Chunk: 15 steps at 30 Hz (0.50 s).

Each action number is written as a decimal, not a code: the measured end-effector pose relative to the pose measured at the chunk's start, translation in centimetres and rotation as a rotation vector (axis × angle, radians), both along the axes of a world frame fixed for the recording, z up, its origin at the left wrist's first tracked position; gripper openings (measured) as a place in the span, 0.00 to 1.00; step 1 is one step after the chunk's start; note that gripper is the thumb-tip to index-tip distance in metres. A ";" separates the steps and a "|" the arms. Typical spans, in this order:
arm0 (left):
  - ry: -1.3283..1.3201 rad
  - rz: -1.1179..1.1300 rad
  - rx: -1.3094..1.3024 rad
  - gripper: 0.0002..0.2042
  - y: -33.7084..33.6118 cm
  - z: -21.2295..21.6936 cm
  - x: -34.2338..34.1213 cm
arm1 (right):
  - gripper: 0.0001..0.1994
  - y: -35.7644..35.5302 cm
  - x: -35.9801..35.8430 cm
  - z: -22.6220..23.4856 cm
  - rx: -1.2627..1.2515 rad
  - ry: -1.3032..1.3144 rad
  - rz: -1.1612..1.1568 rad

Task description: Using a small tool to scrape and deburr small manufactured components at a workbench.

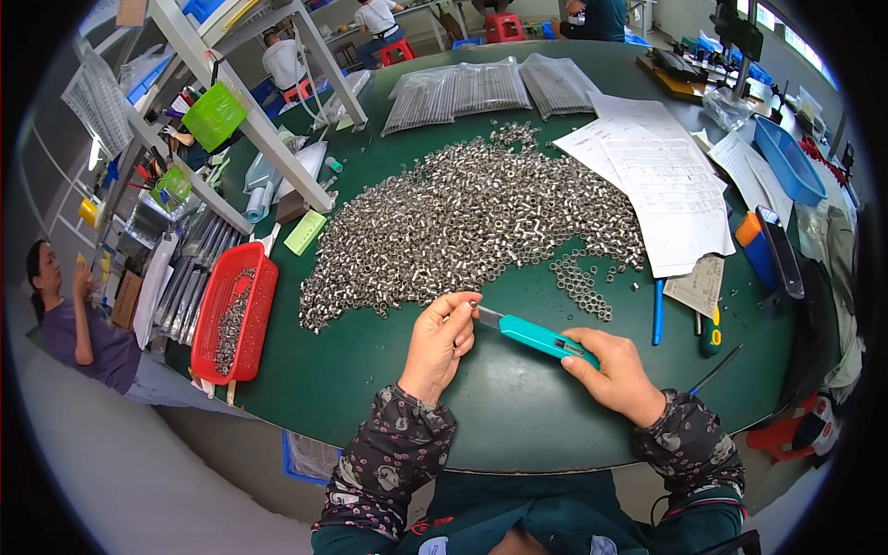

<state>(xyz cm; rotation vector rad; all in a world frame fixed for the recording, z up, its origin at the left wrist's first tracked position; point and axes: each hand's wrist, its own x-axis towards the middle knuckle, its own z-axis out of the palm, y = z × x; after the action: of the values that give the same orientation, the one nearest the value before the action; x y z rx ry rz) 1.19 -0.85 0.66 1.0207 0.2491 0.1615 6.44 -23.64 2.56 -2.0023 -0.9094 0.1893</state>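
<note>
In my right hand [610,372] is a teal utility knife [544,339], gripped by its rear end with the blade [488,317] out and pointing left. My left hand [438,344] pinches a small metal ring [474,304] between thumb and fingertips. The blade tip meets or nearly meets that ring; the exact contact is too small to tell. Just beyond both hands spreads a wide heap of small silvery metal rings [462,222]. A flat patch of rings [581,287] lies at its near right edge.
A red basket [262,319] holding small metal parts stands left. Bagged metal tubes [486,90] lie at the back. Papers [661,176], a blue pen [658,313], a phone [779,250] and a blue tray [788,159] are right. A shelf post [268,111] rises at left; another person sits beyond.
</note>
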 end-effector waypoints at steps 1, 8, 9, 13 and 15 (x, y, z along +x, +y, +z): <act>0.000 -0.001 0.000 0.08 0.0 0.0 0.0 | 0.14 0.0 0.0 0.0 0.000 0.000 -0.001; -0.019 -0.017 0.063 0.08 -0.1 0.0 0.0 | 0.14 0.0 0.1 -0.2 0.020 -0.028 -0.015; -0.005 0.008 0.031 0.07 -0.2 0.1 0.0 | 0.14 0.0 0.1 -0.2 0.057 -0.069 -0.045; -0.027 -0.012 -0.023 0.07 0.2 -0.3 0.1 | 0.14 -0.2 0.3 -0.1 0.143 -0.066 -0.089; -0.057 -0.029 -0.063 0.07 0.3 -0.4 0.0 | 0.14 -0.1 0.3 -0.4 0.124 -0.064 -0.075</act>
<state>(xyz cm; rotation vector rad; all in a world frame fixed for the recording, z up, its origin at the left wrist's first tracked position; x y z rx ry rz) 1.24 -0.58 0.25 0.9552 0.1864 0.1549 6.72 -23.71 2.19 -1.9325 -0.8635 0.0263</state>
